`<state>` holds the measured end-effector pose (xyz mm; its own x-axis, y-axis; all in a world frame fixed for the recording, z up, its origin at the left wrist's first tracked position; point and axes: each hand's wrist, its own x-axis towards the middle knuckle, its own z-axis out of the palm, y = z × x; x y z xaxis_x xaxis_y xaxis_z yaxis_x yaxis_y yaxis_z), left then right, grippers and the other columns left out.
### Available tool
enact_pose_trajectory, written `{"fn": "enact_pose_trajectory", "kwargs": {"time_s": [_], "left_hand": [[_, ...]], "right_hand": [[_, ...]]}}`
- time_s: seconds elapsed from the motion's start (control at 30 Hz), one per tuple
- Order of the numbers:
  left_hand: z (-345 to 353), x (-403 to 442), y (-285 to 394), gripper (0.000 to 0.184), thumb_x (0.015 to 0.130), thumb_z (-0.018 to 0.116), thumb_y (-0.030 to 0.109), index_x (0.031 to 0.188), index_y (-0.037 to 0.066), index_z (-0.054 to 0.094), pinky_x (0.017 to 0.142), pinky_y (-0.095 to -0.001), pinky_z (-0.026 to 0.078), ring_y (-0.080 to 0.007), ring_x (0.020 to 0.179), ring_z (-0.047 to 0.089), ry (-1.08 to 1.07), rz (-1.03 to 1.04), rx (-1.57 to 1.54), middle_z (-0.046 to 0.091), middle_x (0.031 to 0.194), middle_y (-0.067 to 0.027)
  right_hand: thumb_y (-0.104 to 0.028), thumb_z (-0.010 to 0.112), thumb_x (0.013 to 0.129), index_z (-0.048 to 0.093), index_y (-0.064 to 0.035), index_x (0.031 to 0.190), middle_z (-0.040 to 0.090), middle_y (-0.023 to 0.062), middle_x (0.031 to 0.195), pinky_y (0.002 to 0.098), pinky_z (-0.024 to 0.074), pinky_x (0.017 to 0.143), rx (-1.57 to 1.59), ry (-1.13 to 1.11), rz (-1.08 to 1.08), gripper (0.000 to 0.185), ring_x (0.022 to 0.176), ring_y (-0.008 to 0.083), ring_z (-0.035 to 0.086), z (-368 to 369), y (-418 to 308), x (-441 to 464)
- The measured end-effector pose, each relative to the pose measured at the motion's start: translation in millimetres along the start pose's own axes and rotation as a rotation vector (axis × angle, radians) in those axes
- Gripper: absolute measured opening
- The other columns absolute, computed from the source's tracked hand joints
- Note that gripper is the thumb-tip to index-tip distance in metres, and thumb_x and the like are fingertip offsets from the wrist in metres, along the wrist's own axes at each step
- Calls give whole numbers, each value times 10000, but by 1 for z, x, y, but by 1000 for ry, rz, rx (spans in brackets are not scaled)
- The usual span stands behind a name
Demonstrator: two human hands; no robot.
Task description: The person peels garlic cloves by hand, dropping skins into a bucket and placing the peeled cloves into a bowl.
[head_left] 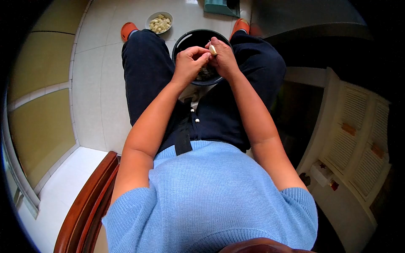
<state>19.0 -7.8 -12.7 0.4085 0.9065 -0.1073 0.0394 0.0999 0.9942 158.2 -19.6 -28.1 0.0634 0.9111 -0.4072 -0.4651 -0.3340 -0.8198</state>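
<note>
A pale garlic clove (213, 50) is held in my right hand (224, 57), with the thumb along its upper side and the fingers curled beneath. My left hand (187, 63) meets it from the other side, thumb and forefinger pinched at the clove's edge. Both hands are over a black bucket (175, 51) that stands between my legs. Bits that look like garlic skins (206, 74) lie inside, partly hidden by the hands. Beyond my left knee, a white bowl (147, 26) on the floor holds a heap of peeled garlic cloves (160, 23).
A teal plastic dustpan-like object (221, 7) lies past the bucket. My feet wear orange clogs (127, 31) on the tiled floor (95, 101). To the left are a brown wooden chair arm (84, 206) and yellowish panels (42, 135); a white louvred cabinet (354, 135) is at right.
</note>
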Motion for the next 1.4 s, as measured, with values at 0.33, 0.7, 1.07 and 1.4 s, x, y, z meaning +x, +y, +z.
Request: {"fn": "enact_pose_trajectory", "kwargs": {"time_s": [0.33,0.7,1.07,1.4], "left_hand": [[1,-1,6,148,820,633,130,882,-4,642,651,-213,469,-70,704,580,27,46,92,641,780,-25],[-6,4,-4,128,763,637,85,860,2,649,621,-274,471,-165,678,593,199,292,471,591,770,-99],[0,4,-7,161,799,626,114,906,-5,645,630,-245,469,-113,686,596,167,177,246,628,804,-55],[-5,7,-22,233,837,446,156,925,-37,541,614,-293,450,-156,653,552,-147,95,395,591,746,-98]], "right_hand": [[-360,461,919,528,-74,783,490,-7,635,210,342,433,-232,65,-183,324,503,71,440,-3,18,9],[-361,427,932,557,-26,797,524,15,646,243,377,505,-418,51,-197,385,559,92,467,3,10,1],[-227,441,909,552,-4,812,553,40,681,278,413,579,-416,79,-346,266,635,122,518,0,17,7],[-266,443,898,488,-40,757,554,186,657,436,426,565,-888,150,-585,270,651,381,562,4,12,4]]}}
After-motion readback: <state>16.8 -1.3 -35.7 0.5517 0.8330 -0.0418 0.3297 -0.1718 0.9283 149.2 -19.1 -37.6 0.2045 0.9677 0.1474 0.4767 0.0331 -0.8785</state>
